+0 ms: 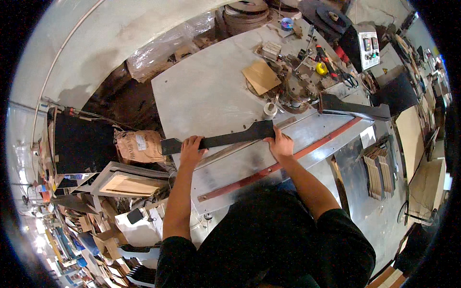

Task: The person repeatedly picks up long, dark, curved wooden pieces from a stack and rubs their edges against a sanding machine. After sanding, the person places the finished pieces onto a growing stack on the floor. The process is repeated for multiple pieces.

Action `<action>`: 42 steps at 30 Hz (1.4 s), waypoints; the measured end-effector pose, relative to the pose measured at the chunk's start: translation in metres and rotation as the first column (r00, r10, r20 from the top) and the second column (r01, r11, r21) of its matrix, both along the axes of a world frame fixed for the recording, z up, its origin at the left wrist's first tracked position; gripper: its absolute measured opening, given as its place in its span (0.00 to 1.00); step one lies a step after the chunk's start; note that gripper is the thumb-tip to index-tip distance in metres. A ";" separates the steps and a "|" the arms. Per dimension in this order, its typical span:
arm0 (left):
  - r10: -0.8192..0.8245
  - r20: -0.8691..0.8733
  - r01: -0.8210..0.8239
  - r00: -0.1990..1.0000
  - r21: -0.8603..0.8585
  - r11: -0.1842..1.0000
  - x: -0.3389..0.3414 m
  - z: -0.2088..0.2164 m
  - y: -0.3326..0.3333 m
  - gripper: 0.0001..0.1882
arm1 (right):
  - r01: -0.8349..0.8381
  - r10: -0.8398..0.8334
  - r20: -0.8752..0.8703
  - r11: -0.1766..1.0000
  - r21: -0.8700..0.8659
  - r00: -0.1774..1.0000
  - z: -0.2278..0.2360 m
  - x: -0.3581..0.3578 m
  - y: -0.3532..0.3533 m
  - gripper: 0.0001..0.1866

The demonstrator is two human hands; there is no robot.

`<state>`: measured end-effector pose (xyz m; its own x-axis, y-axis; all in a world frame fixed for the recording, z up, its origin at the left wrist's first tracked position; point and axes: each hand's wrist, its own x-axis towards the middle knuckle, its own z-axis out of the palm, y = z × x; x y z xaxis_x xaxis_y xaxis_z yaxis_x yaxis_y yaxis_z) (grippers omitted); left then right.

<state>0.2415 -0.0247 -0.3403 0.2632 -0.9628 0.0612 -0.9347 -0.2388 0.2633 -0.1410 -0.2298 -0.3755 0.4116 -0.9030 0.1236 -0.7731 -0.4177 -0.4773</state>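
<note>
A long black shaped board (234, 138) with a raised right end lies across the metal table in front of me. My left hand (192, 150) is closed around its left part, fingers over the far edge. Near its right end, my right hand (281, 144) grips the board with the thumb on the near side. Another dark board of similar shape (354, 108) rests at the right end of the table. A small white cylinder (270, 111) stands just beyond the board's raised end.
The grey metal table (206, 91) carries a reddish strip (283, 162) along its near side. A machine head (300, 86), a brown board piece (260, 77), yellow tape (321, 68) and tools sit at the back right. A brown paper sack (140, 147) stands left; stacked slats (379, 173) lie right.
</note>
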 end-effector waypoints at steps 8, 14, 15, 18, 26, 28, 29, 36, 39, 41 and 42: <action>0.246 0.105 -0.257 0.964 0.109 0.960 -0.031 0.028 0.056 0.33 | -0.012 0.047 -0.198 0.985 0.171 0.979 0.011 0.075 -0.028 0.31; 0.562 -0.084 -0.565 0.823 -0.008 0.825 -0.098 0.112 0.159 0.33 | -0.481 0.374 0.425 0.859 0.176 0.824 0.096 0.119 0.077 0.18; 0.619 -0.001 -0.617 0.785 -0.091 0.782 -0.108 0.105 0.183 0.32 | -0.591 0.492 0.483 0.804 0.068 0.724 0.084 0.119 0.098 0.17; 0.813 -0.158 -0.828 0.561 -0.122 0.547 -0.151 0.123 0.220 0.34 | -0.745 0.648 0.431 0.661 0.091 0.628 0.046 0.091 0.145 0.16; 0.765 -0.637 -0.910 0.095 -0.367 -0.193 -0.157 0.125 0.339 0.31 | -0.834 0.694 0.466 0.488 0.257 0.549 -0.004 0.058 0.189 0.13; 0.774 -0.628 -0.869 0.082 -0.426 -0.253 -0.144 0.135 0.366 0.30 | -0.804 0.673 0.442 0.464 0.372 0.593 0.037 0.055 0.201 0.13; 0.736 -0.670 -0.879 0.092 -0.402 -0.256 -0.133 0.142 0.383 0.27 | -0.823 0.694 0.444 0.488 0.289 0.567 0.027 0.062 0.200 0.13; 0.631 -0.763 -0.743 -0.141 -0.339 -0.577 -0.037 0.101 0.576 0.20 | -0.791 0.710 0.456 0.612 -0.022 0.537 -0.008 0.078 0.222 0.11; 0.520 -0.793 -0.704 -0.318 -0.170 -0.690 -0.003 0.087 0.643 0.25 | -0.730 0.732 0.313 0.667 -0.146 0.605 -0.047 0.084 0.210 0.11; 0.380 -0.783 -0.687 -0.491 0.081 -0.722 0.003 0.088 0.678 0.28 | -0.669 0.682 0.082 0.730 -0.143 0.727 -0.043 0.076 0.214 0.11; 0.368 -0.764 -0.654 -0.530 0.092 -0.751 0.005 0.079 0.696 0.29 | -0.666 0.707 0.174 0.705 -0.242 0.685 -0.046 0.080 0.213 0.10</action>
